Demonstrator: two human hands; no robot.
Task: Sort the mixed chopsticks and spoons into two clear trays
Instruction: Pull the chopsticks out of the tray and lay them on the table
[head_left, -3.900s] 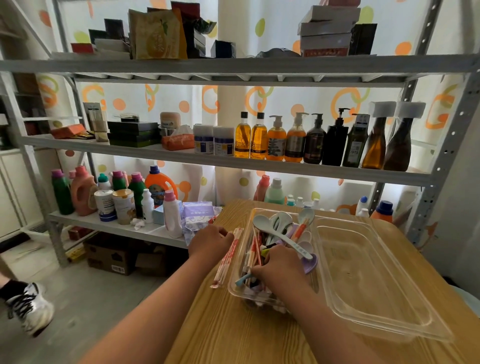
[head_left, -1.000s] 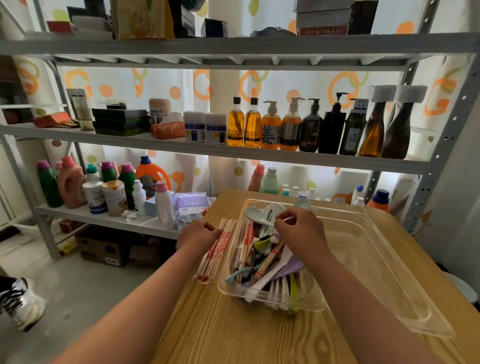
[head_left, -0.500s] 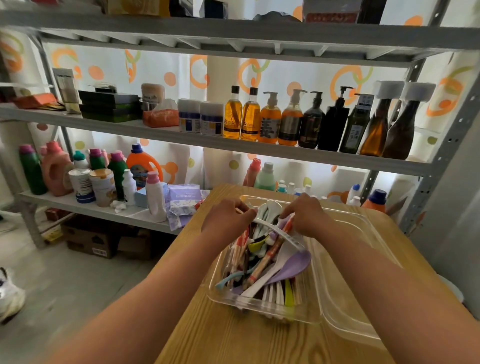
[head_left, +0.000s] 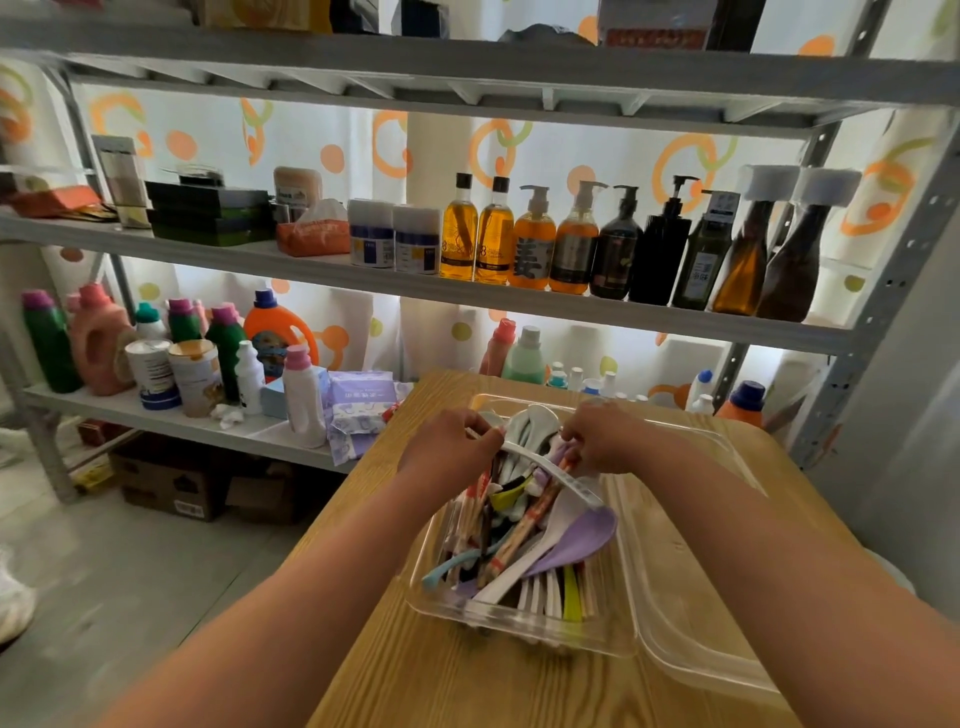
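Wooden table (head_left: 415, 680) carries two clear trays side by side — full tray (head_left: 519, 621), bare tray (head_left: 691, 649).

Tabletop (head_left: 467, 686) of pale wood-grain with a smooth matt finish, two clear trays (head_left: 691, 639) of glossy see-through plastic, spoons (head_left: 582, 540) of smooth plastic, chopsticks (head_left: 524, 530) in printed paper sleeves, shelf rack (head_left: 519, 296) of grey painted metal, cardboard box (head_left: 166, 483) matt brown.

Bare worktop (head_left: 467, 686) lies open along the near edge. The right tray (head_left: 691, 597) seems open from above. Piled utensils (head_left: 530, 540) crowd the left tray (head_left: 493, 621); shelf bottles (head_left: 524, 353) close the far side.
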